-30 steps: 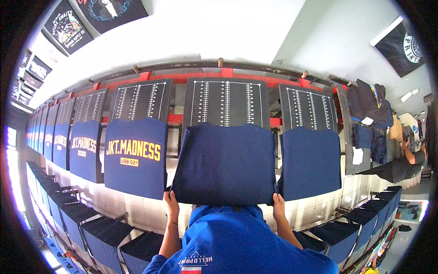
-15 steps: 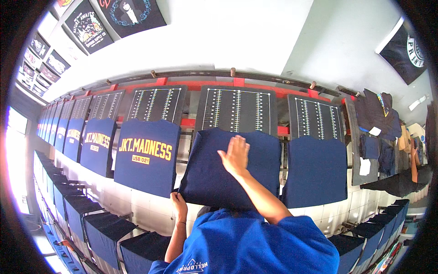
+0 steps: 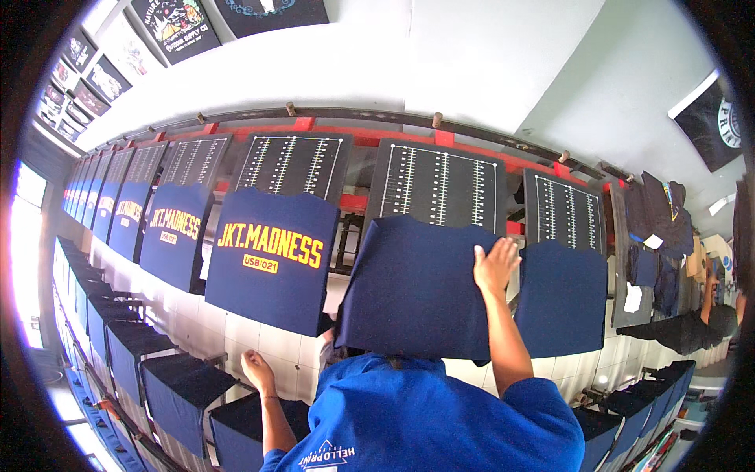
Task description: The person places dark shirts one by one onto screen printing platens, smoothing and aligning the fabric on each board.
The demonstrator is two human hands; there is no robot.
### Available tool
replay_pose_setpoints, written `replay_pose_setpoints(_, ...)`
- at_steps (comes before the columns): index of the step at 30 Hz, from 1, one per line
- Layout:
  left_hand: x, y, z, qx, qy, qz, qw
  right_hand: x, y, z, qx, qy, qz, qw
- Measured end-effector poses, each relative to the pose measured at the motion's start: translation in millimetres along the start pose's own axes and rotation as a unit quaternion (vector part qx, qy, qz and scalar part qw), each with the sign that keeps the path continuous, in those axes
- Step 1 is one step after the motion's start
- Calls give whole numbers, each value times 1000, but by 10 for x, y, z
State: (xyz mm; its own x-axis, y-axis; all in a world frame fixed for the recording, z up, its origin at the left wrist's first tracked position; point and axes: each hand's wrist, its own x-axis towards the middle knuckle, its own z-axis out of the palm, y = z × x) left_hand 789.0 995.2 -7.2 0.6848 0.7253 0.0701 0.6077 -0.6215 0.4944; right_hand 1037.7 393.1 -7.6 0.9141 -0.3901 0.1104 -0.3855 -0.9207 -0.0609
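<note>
A plain navy fabric panel (image 3: 417, 291) drapes over the lower part of a black printing board (image 3: 440, 185), which is marked with white ruled lines. At the panel's upper right edge, my right hand (image 3: 495, 266) lies flat with its fingers spread. My left hand (image 3: 258, 371) is off the fabric, below and left of the panel, with its fingers loosely bent and nothing visible in them. To the left, a navy panel with yellow lettering (image 3: 271, 263) covers the neighbouring board. Another plain navy panel (image 3: 562, 299) hangs over the board to the right.
A dark rail with red supports (image 3: 303, 123) runs behind the boards. More navy-covered boards (image 3: 174, 228) continue leftward, and another row (image 3: 177, 397) stands below. Dark folded garments (image 3: 657, 212) lie at the right end, near another person in dark clothes (image 3: 720, 318).
My right hand has moved from the panel's middle to its right edge. My left hand has let go of the lower left corner and dropped away. The view has shifted.
</note>
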Motion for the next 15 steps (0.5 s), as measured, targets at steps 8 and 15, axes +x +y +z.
replay_pose_setpoints(8, 2434, 80, 126, -76, -23, 151, 985, -577, -3404, -169, 161, -96, -219, 958)
replay_pose_setpoints(15, 3765, -1319, 854, -89, -294, 176, 935, -2038, -5138, -668, 410, -65, -269, 869)
